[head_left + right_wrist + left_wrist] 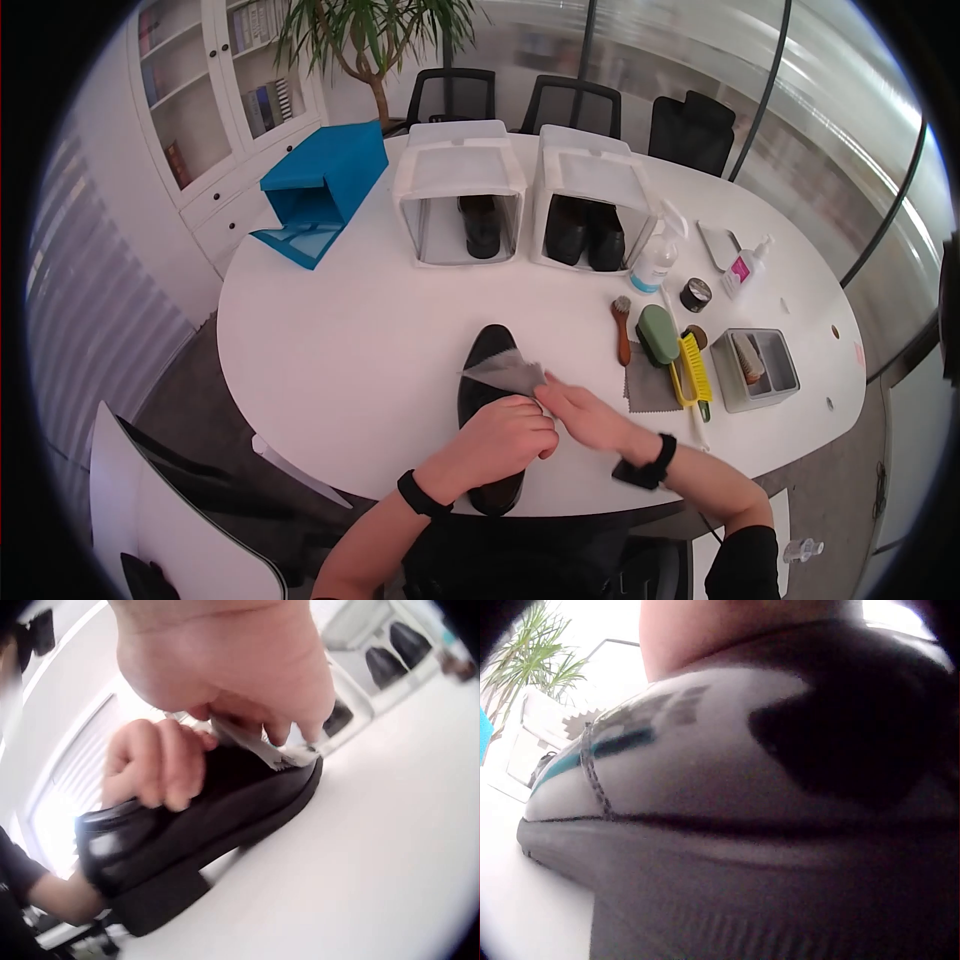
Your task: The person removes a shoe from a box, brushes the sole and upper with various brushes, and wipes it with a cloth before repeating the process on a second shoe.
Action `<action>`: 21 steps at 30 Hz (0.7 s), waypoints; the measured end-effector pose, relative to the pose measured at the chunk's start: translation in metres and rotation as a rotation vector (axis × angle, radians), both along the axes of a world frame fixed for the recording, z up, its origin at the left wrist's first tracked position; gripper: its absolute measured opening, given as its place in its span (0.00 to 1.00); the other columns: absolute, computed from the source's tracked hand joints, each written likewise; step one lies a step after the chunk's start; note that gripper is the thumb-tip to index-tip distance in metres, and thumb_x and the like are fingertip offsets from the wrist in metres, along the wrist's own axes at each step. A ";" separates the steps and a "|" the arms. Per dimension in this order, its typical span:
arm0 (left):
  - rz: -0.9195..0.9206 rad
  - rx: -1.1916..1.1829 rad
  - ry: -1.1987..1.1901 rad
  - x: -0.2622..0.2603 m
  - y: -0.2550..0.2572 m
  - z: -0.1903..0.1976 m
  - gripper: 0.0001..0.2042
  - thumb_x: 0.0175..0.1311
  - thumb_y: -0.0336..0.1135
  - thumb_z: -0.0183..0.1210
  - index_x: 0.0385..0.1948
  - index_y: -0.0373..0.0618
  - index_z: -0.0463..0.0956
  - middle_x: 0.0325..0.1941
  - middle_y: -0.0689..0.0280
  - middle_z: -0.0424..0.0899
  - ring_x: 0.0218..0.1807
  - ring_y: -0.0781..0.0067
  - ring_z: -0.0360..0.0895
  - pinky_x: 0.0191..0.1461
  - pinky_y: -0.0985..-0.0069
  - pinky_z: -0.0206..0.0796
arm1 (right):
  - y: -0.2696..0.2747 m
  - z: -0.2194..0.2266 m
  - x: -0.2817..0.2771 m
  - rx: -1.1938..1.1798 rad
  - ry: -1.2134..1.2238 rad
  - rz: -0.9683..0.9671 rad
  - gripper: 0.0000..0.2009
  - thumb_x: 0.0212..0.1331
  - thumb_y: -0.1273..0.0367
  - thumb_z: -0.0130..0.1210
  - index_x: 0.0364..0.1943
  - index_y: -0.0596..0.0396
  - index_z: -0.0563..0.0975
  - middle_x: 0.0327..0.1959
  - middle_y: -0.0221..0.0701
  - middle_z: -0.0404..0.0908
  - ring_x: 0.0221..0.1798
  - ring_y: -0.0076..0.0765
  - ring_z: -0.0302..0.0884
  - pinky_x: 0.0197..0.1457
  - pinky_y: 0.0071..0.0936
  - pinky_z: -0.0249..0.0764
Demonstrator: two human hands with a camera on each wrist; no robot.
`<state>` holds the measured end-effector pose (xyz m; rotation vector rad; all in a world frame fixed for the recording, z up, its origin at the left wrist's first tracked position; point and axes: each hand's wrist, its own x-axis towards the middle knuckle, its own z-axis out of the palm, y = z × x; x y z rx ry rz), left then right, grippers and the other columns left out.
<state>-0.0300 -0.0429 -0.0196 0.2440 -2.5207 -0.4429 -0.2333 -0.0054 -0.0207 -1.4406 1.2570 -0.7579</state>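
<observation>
Head view, left to right: blue box (322, 190) at the table's (350, 340) far left; left hand (505, 437) curled over the black shoe (488, 358) lying at the near edge; right hand (585, 412) pinching a grey cloth (506, 372) against the upper; brushes (660, 345) further right. Advisable: left hand pins the heel firmly, cloth stays flat, strokes run toeward with even pressure.

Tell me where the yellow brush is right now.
In the head view the yellow brush lies on the table, right of the person's hands, between the green brush and the small grey bin.
</observation>
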 end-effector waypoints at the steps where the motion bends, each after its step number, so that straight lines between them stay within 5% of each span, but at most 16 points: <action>1: -0.022 0.018 -0.026 0.000 -0.001 0.002 0.04 0.54 0.27 0.60 0.24 0.51 0.77 0.27 0.72 0.80 0.39 0.69 0.79 0.55 0.72 0.71 | -0.020 -0.012 -0.003 -0.121 0.082 0.086 0.26 0.83 0.53 0.38 0.54 0.63 0.79 0.55 0.43 0.83 0.70 0.37 0.71 0.77 0.34 0.61; 3: -0.055 0.027 -0.059 -0.001 -0.001 0.005 0.05 0.54 0.26 0.60 0.24 0.51 0.77 0.27 0.72 0.79 0.39 0.69 0.79 0.55 0.71 0.71 | -0.056 -0.019 -0.003 -0.250 0.162 0.159 0.26 0.83 0.53 0.37 0.56 0.63 0.79 0.60 0.46 0.82 0.77 0.42 0.67 0.82 0.37 0.57; 5: 0.037 0.055 -0.052 -0.001 0.003 0.005 0.04 0.54 0.26 0.60 0.24 0.51 0.77 0.27 0.72 0.79 0.38 0.68 0.79 0.54 0.70 0.71 | -0.089 -0.015 0.004 -0.506 0.431 0.530 0.26 0.83 0.54 0.35 0.62 0.61 0.77 0.71 0.51 0.73 0.84 0.49 0.53 0.88 0.42 0.46; 8: 0.050 0.030 -0.001 -0.004 0.004 0.005 0.04 0.55 0.26 0.60 0.24 0.51 0.77 0.27 0.71 0.79 0.37 0.68 0.79 0.54 0.69 0.72 | -0.121 -0.007 0.007 -0.719 0.536 0.502 0.27 0.83 0.54 0.33 0.65 0.60 0.76 0.74 0.51 0.69 0.83 0.52 0.55 0.87 0.43 0.47; 11: 0.062 0.017 -0.002 -0.004 0.004 0.002 0.05 0.55 0.26 0.60 0.24 0.51 0.77 0.27 0.71 0.79 0.36 0.67 0.78 0.54 0.68 0.72 | -0.137 -0.005 0.006 -0.441 0.685 0.310 0.28 0.82 0.53 0.34 0.66 0.61 0.75 0.76 0.46 0.68 0.83 0.52 0.54 0.87 0.42 0.47; 13: 0.066 0.022 -0.008 -0.004 0.004 0.002 0.05 0.55 0.26 0.60 0.23 0.51 0.77 0.26 0.71 0.78 0.36 0.67 0.78 0.53 0.68 0.72 | -0.134 -0.023 0.006 -0.466 0.597 0.316 0.26 0.82 0.54 0.35 0.66 0.60 0.75 0.78 0.43 0.66 0.84 0.52 0.50 0.87 0.40 0.46; 15: 0.095 0.039 0.007 -0.004 0.004 0.002 0.05 0.55 0.26 0.60 0.23 0.51 0.77 0.26 0.71 0.78 0.36 0.67 0.78 0.53 0.69 0.72 | -0.108 -0.006 0.011 -0.534 0.327 0.467 0.27 0.83 0.53 0.36 0.66 0.58 0.76 0.81 0.40 0.61 0.87 0.52 0.42 0.88 0.42 0.42; 17: 0.105 0.057 -0.013 -0.004 0.006 0.003 0.05 0.55 0.26 0.59 0.23 0.52 0.77 0.25 0.72 0.78 0.36 0.68 0.79 0.53 0.69 0.72 | -0.104 -0.004 0.001 -0.504 0.440 0.669 0.27 0.83 0.53 0.36 0.71 0.56 0.73 0.82 0.41 0.60 0.88 0.51 0.39 0.88 0.42 0.41; 20: 0.119 0.023 -0.003 -0.008 0.001 0.002 0.06 0.54 0.25 0.58 0.22 0.51 0.77 0.25 0.71 0.78 0.35 0.67 0.79 0.53 0.69 0.72 | -0.096 -0.004 -0.008 -0.260 0.366 0.456 0.27 0.83 0.52 0.36 0.72 0.55 0.71 0.83 0.39 0.57 0.88 0.51 0.37 0.88 0.43 0.40; 21: 0.106 0.021 -0.004 -0.011 -0.001 0.002 0.06 0.54 0.25 0.58 0.22 0.51 0.77 0.25 0.71 0.78 0.35 0.67 0.79 0.53 0.69 0.72 | -0.098 0.000 -0.007 -0.275 0.444 0.356 0.26 0.83 0.51 0.37 0.68 0.57 0.73 0.75 0.41 0.66 0.82 0.51 0.50 0.83 0.43 0.49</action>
